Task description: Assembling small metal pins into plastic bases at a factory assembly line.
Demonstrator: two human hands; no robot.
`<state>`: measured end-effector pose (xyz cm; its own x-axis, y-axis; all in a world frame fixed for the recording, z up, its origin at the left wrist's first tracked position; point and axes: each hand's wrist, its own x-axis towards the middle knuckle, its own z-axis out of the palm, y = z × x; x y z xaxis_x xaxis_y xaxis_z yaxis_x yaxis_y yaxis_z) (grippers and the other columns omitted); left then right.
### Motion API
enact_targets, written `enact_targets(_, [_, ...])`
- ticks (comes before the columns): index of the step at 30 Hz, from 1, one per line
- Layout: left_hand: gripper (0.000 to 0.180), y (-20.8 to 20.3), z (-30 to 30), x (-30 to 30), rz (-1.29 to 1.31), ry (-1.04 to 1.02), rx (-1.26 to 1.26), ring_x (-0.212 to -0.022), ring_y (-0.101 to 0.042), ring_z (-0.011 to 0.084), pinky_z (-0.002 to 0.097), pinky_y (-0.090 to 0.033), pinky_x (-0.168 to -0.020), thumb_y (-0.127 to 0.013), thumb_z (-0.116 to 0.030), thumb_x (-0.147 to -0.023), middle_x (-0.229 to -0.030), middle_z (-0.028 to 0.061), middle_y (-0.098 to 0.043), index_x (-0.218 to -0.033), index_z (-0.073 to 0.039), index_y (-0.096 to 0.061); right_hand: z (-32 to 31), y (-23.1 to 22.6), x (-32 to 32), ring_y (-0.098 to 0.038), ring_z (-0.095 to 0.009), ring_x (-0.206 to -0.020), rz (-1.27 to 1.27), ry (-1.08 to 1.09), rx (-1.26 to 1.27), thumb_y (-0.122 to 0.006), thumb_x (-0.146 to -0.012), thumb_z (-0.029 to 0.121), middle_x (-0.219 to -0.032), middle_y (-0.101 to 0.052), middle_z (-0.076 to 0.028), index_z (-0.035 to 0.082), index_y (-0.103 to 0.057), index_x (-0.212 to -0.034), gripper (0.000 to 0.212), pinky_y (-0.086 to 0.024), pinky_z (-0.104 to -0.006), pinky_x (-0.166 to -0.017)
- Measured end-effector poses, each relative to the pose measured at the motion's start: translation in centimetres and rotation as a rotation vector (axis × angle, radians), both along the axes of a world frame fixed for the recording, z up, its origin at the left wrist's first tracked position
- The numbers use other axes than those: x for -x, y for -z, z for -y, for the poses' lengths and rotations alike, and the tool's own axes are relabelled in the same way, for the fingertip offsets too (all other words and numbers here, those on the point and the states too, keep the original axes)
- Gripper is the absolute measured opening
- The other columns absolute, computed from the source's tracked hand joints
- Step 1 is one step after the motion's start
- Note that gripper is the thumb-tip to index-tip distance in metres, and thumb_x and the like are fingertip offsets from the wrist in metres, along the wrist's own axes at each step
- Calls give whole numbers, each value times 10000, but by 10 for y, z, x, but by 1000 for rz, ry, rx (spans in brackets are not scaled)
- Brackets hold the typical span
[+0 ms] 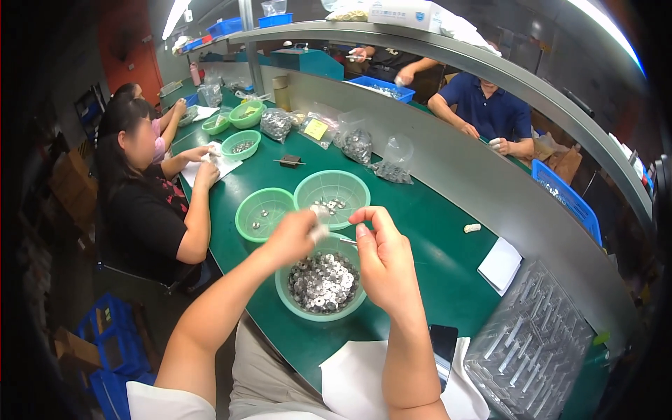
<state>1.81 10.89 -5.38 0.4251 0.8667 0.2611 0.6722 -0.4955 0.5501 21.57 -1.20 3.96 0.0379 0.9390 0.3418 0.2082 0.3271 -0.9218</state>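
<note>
Above the near green bowl (280, 294), my two hands are close together. My left hand (294, 234) has its fingers curled closed, with white coverings on the fingertips; motion blurs it, and what it holds is unclear. A thin metal rod (346, 241) sticks out toward it from my right hand (383, 262), whose fingers are bent around the rod. Many small round silver metal parts (323, 282) fill the near bowl. Behind it, a second green bowl (332, 175) holds a small group of these parts, and a third bowl (246, 208) only a few.
Plastic bags of metal parts (357, 145) line the low partition. A dark block with a rod (290, 161) lies on the green table. On the right are a folded white paper (500, 266), a clear plastic tray (532, 343) and a phone (444, 343). Co-workers (150, 182) sit left and opposite.
</note>
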Motion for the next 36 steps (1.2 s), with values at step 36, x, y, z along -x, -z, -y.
enact_targets(36, [231,-57,101,-9,1039,120,515,-749,-654,97,219,-501,-654,-616,-76,-961,-975,78,-735,-1154,25,-693,-10,13,15,-423,-85,-537,37,-97,-136,-526,-985,6,-595,-495,-21,33,-565,-1134,156,-323,-278,-505])
